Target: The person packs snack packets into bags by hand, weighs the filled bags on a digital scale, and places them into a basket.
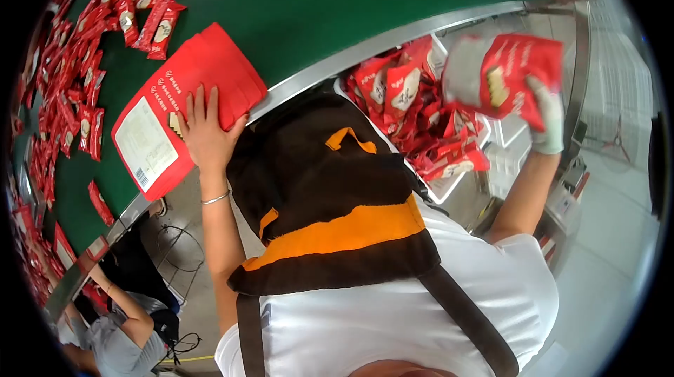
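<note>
My bare left hand (207, 131) lies spread on a stack of flat red printed pouches (217, 68) at the edge of the green belt. A pale label faces up on the front pouch. On the right, my gloved right hand (546, 114) grips a red pouch (502, 78) with a clear, greyish end, held up beside a white crate (439, 191). That crate holds several red packed bags (404, 93). The pouch is slightly blurred, and my right fingertips are partly hidden by it.
Many small red packets (84, 82) are heaped on the green belt (316, 5) at the left. A metal rim (337, 61) runs along the belt. Another person (130, 328) works at the lower left, near cables on the floor. White crates (509, 156) stand at the right.
</note>
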`<state>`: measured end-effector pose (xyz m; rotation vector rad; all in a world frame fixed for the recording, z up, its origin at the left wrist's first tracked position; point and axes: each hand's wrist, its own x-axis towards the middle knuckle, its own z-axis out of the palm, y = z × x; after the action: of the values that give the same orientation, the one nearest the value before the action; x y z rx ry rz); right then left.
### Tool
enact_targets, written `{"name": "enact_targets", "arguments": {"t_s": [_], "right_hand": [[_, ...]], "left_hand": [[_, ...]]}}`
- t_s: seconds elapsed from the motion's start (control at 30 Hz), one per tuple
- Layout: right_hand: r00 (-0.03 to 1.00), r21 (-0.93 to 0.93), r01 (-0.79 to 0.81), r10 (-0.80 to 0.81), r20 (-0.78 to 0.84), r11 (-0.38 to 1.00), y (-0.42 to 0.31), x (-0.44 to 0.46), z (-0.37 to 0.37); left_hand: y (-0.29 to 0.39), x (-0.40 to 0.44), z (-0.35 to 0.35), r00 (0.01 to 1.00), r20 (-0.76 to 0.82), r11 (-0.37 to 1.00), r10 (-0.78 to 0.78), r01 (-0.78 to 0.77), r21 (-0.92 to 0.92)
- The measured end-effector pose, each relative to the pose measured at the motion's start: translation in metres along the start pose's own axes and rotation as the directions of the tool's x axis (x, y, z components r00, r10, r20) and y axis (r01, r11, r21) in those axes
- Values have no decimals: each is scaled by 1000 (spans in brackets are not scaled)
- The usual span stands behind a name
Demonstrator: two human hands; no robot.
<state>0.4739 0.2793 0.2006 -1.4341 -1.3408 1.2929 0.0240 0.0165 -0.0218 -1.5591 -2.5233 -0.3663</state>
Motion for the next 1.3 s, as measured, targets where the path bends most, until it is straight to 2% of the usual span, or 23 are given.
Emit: {"name": "enact_targets", "arguments": {"t_s": [0.13,0.2,0.23,0.27,0.3,0.33,0.4,0.43,0.47,0.57,0.6,0.7,0.73,0.77,0.8,0.83,0.93,1.0,1.03,1.07,1.13,1.2,1.3], "right_hand": [[945,-20,-324,323,-49,946,134,-5,-21],[930,-368,-357,365,-51,859,225,3,-17],[964,-314,-266,261,-59,911,279,10,-10],[984,-578,-165,176,-36,799,343,20,-14],[904,-227,-424,423,-57,877,310,6,24],[871,-146,-492,485,-81,858,326,15,38],[844,-59,-464,461,274,884,304,21,36],[867,-118,-459,473,159,880,288,24,37],[819,-40,-574,573,-37,818,257,20,51],[599,210,-767,794,-102,606,253,19,51],[564,289,-805,819,106,518,274,23,45],[679,40,-691,667,-307,721,347,22,98],[856,107,-449,462,-233,887,408,26,99],[916,471,-213,342,-209,856,430,28,105],[890,765,-343,448,80,545,429,25,90],[907,448,-284,390,-161,848,426,17,100],[876,18,-479,479,-64,878,423,23,68],[909,-367,-406,412,-68,837,376,27,50],[936,-221,-341,351,7,914,321,25,59],[982,-658,75,-171,-84,750,348,58,41],[903,-559,358,-430,2,748,209,43,114],[883,-53,454,-442,156,889,136,34,199],[466,-89,847,-649,601,525,74,28,332]], "left_hand": [[-1,-2,4,1000,-8,999,24,-24,22],[-3,-2,4,1000,-10,999,15,-14,46],[-4,-3,4,1000,-8,999,14,-14,34],[-3,-3,5,1000,-11,1000,11,-10,21],[-1,-3,6,1000,-17,1000,-5,5,27],[-1,-3,5,1000,-10,999,5,-4,34],[-4,-5,3,1000,4,998,10,-10,55],[-3,-5,3,1000,6,999,4,-4,41],[-3,-4,5,1000,3,1000,-2,2,24],[-1,-4,5,1000,20,1000,-22,22,14],[-1,-4,4,999,23,1000,-29,29,8],[-3,-4,4,998,51,1000,-30,30,11],[-6,-6,5,997,64,999,-32,32,-8],[-7,-7,3,997,76,1000,-28,29,-6],[-9,-7,0,996,88,1000,-21,21,-2],[-13,-8,3,997,73,996,-33,39,-79],[-9,-8,-6,996,-30,996,-81,80,-37],[-7,-12,-8,982,-98,985,-159,151,-84],[-5,-13,-13,974,-75,977,-213,210,-42],[-3,-14,-16,962,-53,963,-270,270,-2],[-3,-20,-13,955,-41,955,-293,290,-61],[-3,-22,-8,973,22,973,-230,229,30],[-5,-22,-8,968,54,970,-245,244,10]]}}
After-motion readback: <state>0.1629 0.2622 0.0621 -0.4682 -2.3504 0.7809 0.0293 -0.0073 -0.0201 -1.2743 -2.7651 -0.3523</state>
